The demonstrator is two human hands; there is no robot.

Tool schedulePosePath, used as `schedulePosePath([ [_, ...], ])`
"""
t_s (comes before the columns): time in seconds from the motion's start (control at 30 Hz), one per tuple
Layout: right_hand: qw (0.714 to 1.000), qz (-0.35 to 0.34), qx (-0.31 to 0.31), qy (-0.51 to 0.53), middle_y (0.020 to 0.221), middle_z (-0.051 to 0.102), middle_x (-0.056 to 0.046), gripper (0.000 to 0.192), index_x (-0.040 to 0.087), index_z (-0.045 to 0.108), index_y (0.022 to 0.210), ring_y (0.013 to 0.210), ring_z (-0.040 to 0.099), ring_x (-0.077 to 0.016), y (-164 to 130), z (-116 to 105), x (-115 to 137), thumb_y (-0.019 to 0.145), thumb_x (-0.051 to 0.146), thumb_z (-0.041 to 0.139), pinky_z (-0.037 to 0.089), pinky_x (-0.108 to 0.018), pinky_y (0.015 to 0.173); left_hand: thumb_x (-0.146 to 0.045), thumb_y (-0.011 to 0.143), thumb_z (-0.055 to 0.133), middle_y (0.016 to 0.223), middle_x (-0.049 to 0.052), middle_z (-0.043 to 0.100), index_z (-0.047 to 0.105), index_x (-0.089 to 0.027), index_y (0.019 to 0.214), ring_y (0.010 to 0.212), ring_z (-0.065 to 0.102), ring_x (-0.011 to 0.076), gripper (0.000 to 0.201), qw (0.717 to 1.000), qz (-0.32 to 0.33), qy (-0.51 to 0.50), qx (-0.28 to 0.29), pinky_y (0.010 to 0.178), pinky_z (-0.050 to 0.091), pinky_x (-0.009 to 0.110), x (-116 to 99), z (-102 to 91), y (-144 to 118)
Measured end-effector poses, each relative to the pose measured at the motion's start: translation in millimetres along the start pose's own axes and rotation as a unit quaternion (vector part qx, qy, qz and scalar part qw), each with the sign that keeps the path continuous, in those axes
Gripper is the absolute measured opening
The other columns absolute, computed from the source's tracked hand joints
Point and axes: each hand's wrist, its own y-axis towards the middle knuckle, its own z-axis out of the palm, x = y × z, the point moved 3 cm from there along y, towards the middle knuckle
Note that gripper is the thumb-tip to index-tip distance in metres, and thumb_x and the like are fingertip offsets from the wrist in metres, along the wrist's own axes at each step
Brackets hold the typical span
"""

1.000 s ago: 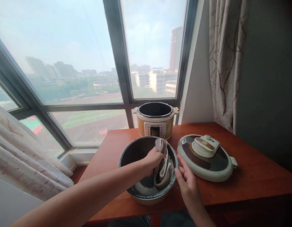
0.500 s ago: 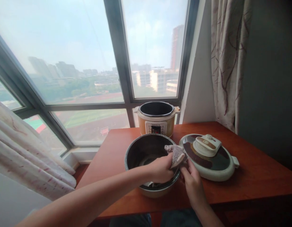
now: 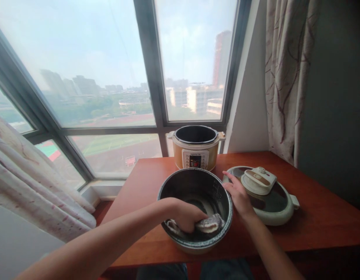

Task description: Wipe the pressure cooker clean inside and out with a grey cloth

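A dark inner pot [image 3: 194, 177] stands near the front of the table. My left hand [image 3: 187, 217] reaches down into it, fingers closed on a grey cloth [image 3: 210, 224] that lies against the near inside wall. The fingertips are partly hidden by the cloth. At the pot's right rim is my right hand [image 3: 236, 192], open, its index finger stretched forward and its thumb beside the rim. I cannot tell whether it presses on the rim. Just beyond that hand, the cooker lid [image 3: 273, 210] lies on the table.
Behind the pot, by the window, stands the electric pressure cooker body [image 3: 180, 153], its top uncovered. Beneath everything is a reddish-brown wooden table [image 3: 316, 217]. Curtains hang on the left [image 3: 28, 190] and right [image 3: 287, 85].
My left hand has moved the cloth from the pot's right rim down into the pot. My right hand has let go of the cloth and shifted up along the rim.
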Motion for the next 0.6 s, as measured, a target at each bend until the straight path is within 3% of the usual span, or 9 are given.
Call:
schedulePosePath([
  [0.07,0.999,0.011,0.037,-0.002,0.064,0.058,0.006,0.079,0.013,0.050,0.138,0.053,0.045,-0.0113,10.2,5.5,3.8,0.068,0.042,0.073,0.031,-0.025,0.051,-0.003,0.061,0.054,0.085,0.002,0.069,0.065,-0.020,0.097,0.082,0.065,0.0235,0.041,0.998,0.002,0.049,0.042,0.073,0.052,0.031,-2.2,4.6,4.7],
  [0.13,0.998,0.016,0.067,-0.003,0.065,0.059,0.006,0.074,0.012,0.054,0.132,0.053,0.045,-0.0106,17.6,11.2,6.9,0.068,0.042,0.075,0.031,-0.024,0.052,-0.006,0.065,0.055,0.094,0.003,0.070,0.064,-0.020,0.104,0.088,0.066,0.0243,0.043,0.997,-0.012,0.065,0.039,0.076,0.052,0.032,-3.5,7.0,9.5],
  [0.3,0.996,0.017,0.086,0.015,0.076,0.067,0.000,0.063,0.016,0.059,0.126,0.063,0.058,-0.0153,17.1,9.9,4.2,0.074,0.049,0.075,0.041,-0.026,0.058,-0.008,0.062,0.057,0.098,0.006,0.072,0.066,-0.020,0.108,0.091,0.068,0.0279,0.049,0.995,-0.076,0.052,-0.032,0.077,0.053,0.035,-7.4,7.5,14.2],
  [0.4,0.998,0.004,0.056,0.001,0.085,0.070,-0.003,0.061,0.018,0.062,0.126,0.077,0.065,-0.0207,-0.3,-1.0,-1.6,0.077,0.052,0.073,0.049,-0.031,0.070,-0.010,0.062,0.058,0.102,0.011,0.073,0.067,-0.020,0.110,0.094,0.068,0.0328,0.050,0.989,-0.093,0.062,-0.097,0.079,0.052,0.039,-9.0,5.3,15.5],
  [0.5,0.999,-0.013,-0.009,-0.037,0.093,0.074,-0.007,0.062,0.016,0.063,0.128,0.088,0.068,-0.0264,-28.8,-9.9,-7.9,0.081,0.056,0.069,0.052,-0.037,0.081,-0.011,0.062,0.060,0.104,0.009,0.073,0.066,-0.021,0.111,0.096,0.067,0.0303,0.050,0.980,-0.111,-0.037,-0.162,0.081,0.052,0.036,-4.9,7.1,23.1],
  [0.6,0.997,-0.025,-0.047,-0.052,0.113,0.074,-0.011,0.060,0.016,0.064,0.131,0.106,0.067,-0.0308,-56.5,-9.4,-15.4,0.084,0.054,0.065,0.050,-0.042,0.095,-0.011,0.061,0.059,0.099,0.005,0.071,0.064,-0.019,0.112,0.089,0.066,0.0243,0.052,0.933,-0.149,-0.224,-0.239,0.074,0.051,0.030,-0.3,13.8,36.3],
])
